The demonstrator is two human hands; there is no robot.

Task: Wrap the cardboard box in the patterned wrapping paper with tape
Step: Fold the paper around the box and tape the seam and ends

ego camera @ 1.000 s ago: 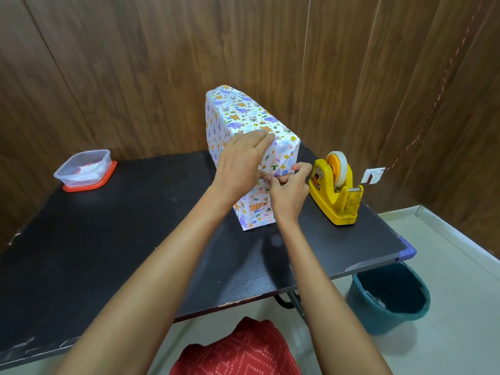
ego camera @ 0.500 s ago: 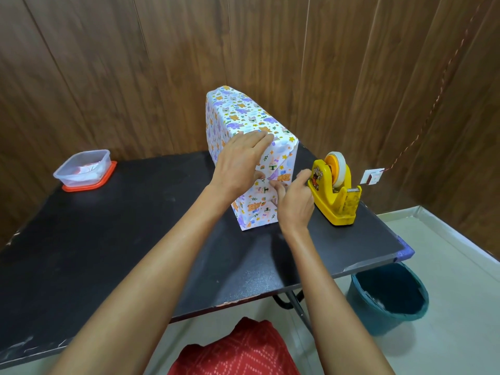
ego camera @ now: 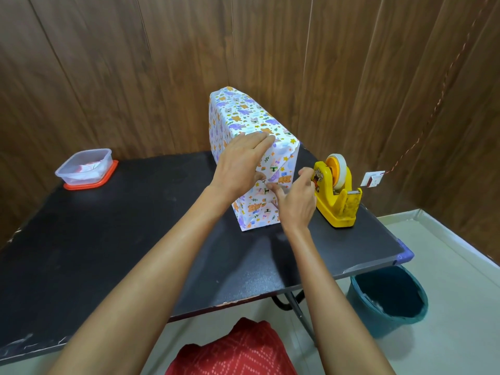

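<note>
The box [ego camera: 243,117], fully covered in white paper with bears and purple animals, stands upright on the black table [ego camera: 108,239] near its back right. My left hand [ego camera: 240,163] lies flat over the box's top near corner, fingers straight, thumb on the folded end face. My right hand [ego camera: 295,201] presses its fingertips against that near end face, over the folded flaps; any tape under them is too small to see. A yellow tape dispenser [ego camera: 336,196] stands just right of the box.
A clear plastic tub on an orange lid [ego camera: 86,169] sits at the table's back left. A teal bucket [ego camera: 389,299] stands on the floor below the table's right corner. Wooden wall panels rise right behind the box.
My right hand has slid down the box's near end face from near the top edge to its middle. My left hand has stayed on the top corner.
</note>
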